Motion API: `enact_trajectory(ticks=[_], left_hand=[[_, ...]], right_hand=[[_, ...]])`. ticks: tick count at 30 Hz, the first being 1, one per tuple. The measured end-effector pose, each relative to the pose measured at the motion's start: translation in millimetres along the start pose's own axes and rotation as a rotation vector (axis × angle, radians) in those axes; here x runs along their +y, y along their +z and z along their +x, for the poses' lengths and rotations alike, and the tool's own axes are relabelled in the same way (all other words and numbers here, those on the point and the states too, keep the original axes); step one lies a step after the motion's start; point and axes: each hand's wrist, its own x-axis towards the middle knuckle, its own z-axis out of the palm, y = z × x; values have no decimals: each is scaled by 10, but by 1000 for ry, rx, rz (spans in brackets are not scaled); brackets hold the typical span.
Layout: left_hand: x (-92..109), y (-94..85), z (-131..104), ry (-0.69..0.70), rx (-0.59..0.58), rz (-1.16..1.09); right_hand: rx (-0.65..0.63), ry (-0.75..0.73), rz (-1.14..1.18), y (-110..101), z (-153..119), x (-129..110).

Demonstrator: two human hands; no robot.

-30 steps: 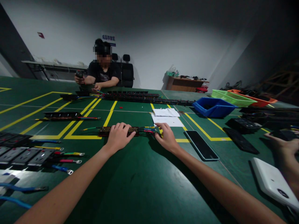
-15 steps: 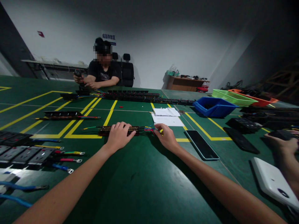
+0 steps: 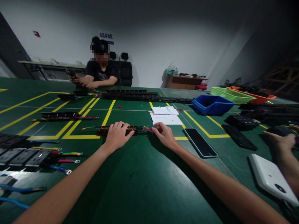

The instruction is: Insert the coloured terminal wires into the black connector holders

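Observation:
On the green table before me lies a long, narrow black power strip housing [image 3: 102, 129] with brass-coloured bars along it. My left hand [image 3: 117, 134] lies over its middle, fingers curled across the far side and thumb along its right part, holding it down. Blue, red and other thin wires [image 3: 146, 128] leave its right end. At those wires my right hand [image 3: 163, 133] is closed in a pinch on the wire ends; the fingertips hide exactly which ones. A green-yellow wire [image 3: 87, 128] sticks out of the housing's left end.
A phone [image 3: 201, 142] and white papers [image 3: 165, 115] lie right of my hands. Blue [image 3: 213, 105], green [image 3: 231, 95] and orange bins stand farther right. Socket strips with lugged cables [image 3: 30, 155] are at left. A person [image 3: 100, 71] sits opposite; another person's hand [image 3: 280, 140] shows at right.
The view has shifted slightly. My right fingers have turned a little at the wire ends, and the wires there spread differently. My left hand stays on the housing.

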Motion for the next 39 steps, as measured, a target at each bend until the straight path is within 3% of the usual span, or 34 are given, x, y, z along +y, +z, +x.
enact_trajectory(ticks=[7, 13, 23, 39], left_hand=[[-15, 23, -4, 22, 20, 13], [-12, 3, 7, 25, 1, -5], [-3, -14, 2, 21, -7, -18], [-7, 6, 2, 27, 1, 16]], right_hand=[[-36, 115, 185, 0, 49, 77], [-93, 120, 190, 11, 62, 122], [-70, 159, 289, -12, 33, 11], [-95, 175, 281, 19, 66, 73]])
